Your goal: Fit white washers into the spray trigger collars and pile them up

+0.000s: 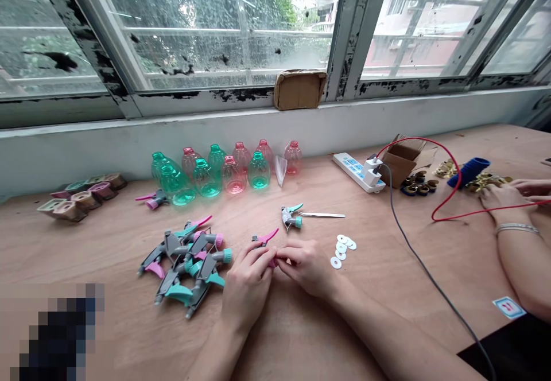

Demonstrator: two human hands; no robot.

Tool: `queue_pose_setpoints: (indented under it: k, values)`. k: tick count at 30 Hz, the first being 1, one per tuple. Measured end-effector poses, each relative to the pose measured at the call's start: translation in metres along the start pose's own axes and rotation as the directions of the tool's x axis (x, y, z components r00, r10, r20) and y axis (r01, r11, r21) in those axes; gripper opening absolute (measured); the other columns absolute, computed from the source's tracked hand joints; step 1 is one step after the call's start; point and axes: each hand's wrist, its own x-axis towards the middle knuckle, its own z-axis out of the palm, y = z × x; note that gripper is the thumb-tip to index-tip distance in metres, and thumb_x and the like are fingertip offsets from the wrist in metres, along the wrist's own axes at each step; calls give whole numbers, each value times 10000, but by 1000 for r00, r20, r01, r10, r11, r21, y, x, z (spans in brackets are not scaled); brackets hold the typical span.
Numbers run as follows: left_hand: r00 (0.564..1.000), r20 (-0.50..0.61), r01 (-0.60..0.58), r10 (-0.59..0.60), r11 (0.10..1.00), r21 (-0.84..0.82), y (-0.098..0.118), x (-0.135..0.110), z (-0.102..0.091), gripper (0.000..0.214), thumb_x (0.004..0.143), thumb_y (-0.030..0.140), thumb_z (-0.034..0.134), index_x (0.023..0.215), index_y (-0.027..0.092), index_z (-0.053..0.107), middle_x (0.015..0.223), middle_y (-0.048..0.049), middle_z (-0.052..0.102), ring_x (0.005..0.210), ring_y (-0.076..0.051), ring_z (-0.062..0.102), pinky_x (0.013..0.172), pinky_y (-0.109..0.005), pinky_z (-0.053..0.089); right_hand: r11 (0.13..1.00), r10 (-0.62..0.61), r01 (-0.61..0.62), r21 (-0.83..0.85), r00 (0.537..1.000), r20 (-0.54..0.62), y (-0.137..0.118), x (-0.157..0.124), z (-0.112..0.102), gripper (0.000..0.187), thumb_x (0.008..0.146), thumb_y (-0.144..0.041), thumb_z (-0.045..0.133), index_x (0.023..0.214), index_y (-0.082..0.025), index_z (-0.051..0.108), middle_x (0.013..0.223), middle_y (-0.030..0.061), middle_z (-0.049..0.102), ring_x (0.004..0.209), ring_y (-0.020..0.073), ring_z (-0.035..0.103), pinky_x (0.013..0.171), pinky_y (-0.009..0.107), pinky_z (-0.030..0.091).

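Note:
My left hand is closed around a grey spray trigger head with a pink lever. My right hand meets it at the pink collar, fingers pinched together; whatever is between those fingertips is hidden. To the left lies a pile of grey spray heads with teal and pink levers. Behind my hands rests a teal-levered spray head with a thin white tube. Several white washers lie right of my right hand.
Green and pink bottles stand along the wall, beside a small clear bag. Cardboard-like pieces sit at left. A power strip, small box and cables lie right. Another person's arm reaches in near brass-coloured parts.

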Motion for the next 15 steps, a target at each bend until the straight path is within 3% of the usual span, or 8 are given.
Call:
queue_pose_setpoints:
  k: [8, 15]
  values:
    - [998, -14, -56, 56, 998, -5, -3, 2, -2, 298, 883, 113, 555, 1129, 196, 701, 1032, -69, 749, 1054, -245, 656, 904, -395, 584, 989, -93, 93, -112, 996, 10, 4, 0, -2, 169, 915, -199, 579, 840, -212, 730, 757, 27, 708, 644, 126, 624, 582, 229, 404]
    - [1000, 3, -31, 31, 999, -42, 0, 5, -5, 289, 894, 152, 542, 1118, 221, 711, 1018, -69, 757, 1032, -245, 679, 891, -407, 591, 981, -160, 165, -101, 986, 53, 9, 1, -6, 203, 947, -232, 546, 849, -222, 724, 771, 27, 715, 667, 124, 627, 595, 225, 415]
